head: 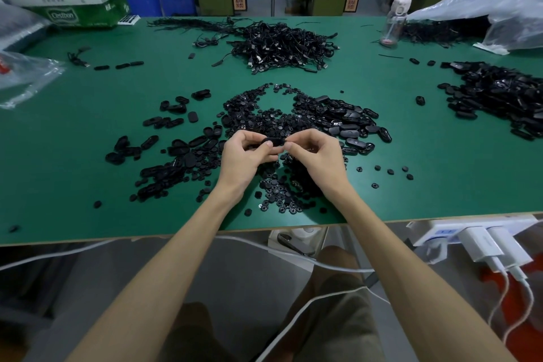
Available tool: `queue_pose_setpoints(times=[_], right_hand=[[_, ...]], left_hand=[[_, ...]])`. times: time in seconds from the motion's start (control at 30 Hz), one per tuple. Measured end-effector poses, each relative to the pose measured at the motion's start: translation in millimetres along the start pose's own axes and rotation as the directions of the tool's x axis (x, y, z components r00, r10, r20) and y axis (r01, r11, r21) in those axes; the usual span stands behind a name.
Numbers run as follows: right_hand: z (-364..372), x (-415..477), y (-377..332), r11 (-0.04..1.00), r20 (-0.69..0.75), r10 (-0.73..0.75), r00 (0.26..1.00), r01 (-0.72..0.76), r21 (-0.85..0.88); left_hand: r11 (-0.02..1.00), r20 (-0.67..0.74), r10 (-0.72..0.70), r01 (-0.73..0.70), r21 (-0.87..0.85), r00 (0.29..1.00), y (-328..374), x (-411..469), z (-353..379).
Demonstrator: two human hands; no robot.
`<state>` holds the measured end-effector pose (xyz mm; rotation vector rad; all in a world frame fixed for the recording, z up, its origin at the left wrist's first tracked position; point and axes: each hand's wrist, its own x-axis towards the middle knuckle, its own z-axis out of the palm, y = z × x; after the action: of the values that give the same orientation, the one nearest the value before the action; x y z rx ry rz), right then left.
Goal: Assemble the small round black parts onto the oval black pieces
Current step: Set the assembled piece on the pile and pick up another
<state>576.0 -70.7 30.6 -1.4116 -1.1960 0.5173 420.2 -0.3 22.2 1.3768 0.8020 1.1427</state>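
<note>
Both hands met above the middle of the work area, each closed on the same item: the left hand (246, 156) gripped the left end of one oval black piece (269, 142) with curled fingers, and the right hand (316, 156) pinched its right end between thumb and forefinger. The piece was held clear of the table (88, 156), its long axis running left to right from one hand to the other and roughly level. The left hand covered more of its length and appeared to be the support; the right was placed for the fitting work. The piece showed matte black with a rounded end and an open centre. Whether a round part already sat under the right fingertips could not be confirmed, as the fingers hid that end. Directly beneath and ahead of the hands lay the small round black parts (282, 194), densely scattered. Loose oval pieces (164, 173) lay to the left. A heap of cables (282, 44) sat well beyond.
</note>
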Motion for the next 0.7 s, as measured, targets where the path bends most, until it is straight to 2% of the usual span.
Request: queue_pose_setpoints(times=[0.23, 0.43, 0.7], right_hand=[[-0.2, 0.8, 2.3, 1.000, 0.003, -0.011, 1.000, 0.011, 0.026], [-1.2, 0.9, 1.6, 0.998, -0.001, -0.042, 0.999, 0.042, -0.036], [-0.8, 0.3, 0.8, 0.999, 0.000, -0.006, 1.000, 0.006, 0.043]], left_hand=[[1.000, 0.004, 0.003, -0.003, 0.027, 1.000, 0.2, 0.4, -1.7], [0.999, 0.000, 0.001, -0.001, 0.046, 1.000, 0.7, 0.7, -1.5], [0.996, 0.009, 0.019, -0.020, 0.088, 1.000, -1.0, 0.8, -2.5]])
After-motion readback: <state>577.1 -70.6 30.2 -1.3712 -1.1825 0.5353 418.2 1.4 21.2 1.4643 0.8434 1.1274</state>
